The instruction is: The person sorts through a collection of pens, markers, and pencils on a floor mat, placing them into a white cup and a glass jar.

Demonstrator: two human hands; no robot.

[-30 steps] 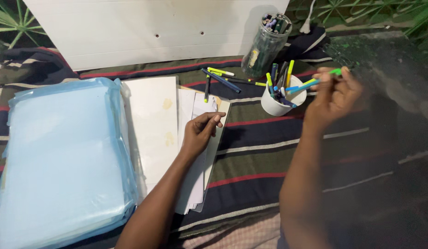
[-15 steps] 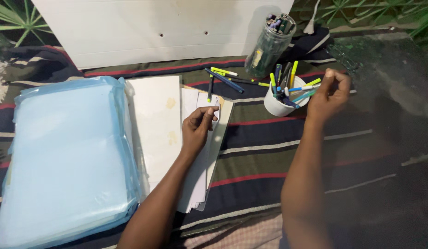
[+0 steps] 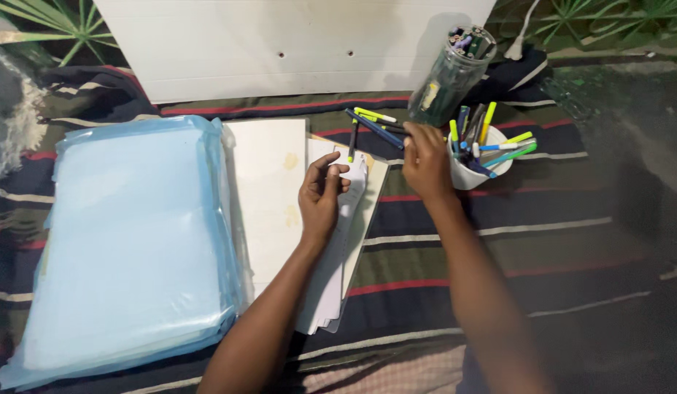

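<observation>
My left hand [image 3: 321, 195] pinches the upper edge of a stack of white paper sheets [image 3: 337, 255] lying on a board. My right hand [image 3: 426, 159] is palm down with its fingertips on the loose pens [image 3: 375, 124] that lie on the striped cloth, just left of a white cup [image 3: 466, 177]. The cup holds several coloured pens [image 3: 492, 142]. Whether the fingers grip a pen is hidden by the back of the hand.
A clear jar [image 3: 449, 76] full of pens stands behind the cup. A large blue plastic packet [image 3: 134, 241] lies at the left beside a stained white sheet [image 3: 269, 182]. A white panel [image 3: 280, 44] stands at the back on the striped cloth [image 3: 499, 248].
My right hand put the green pen into the cup, then moved left to the loose pens. My left hand lifted the paper's edge slightly. The camera view shifted.
</observation>
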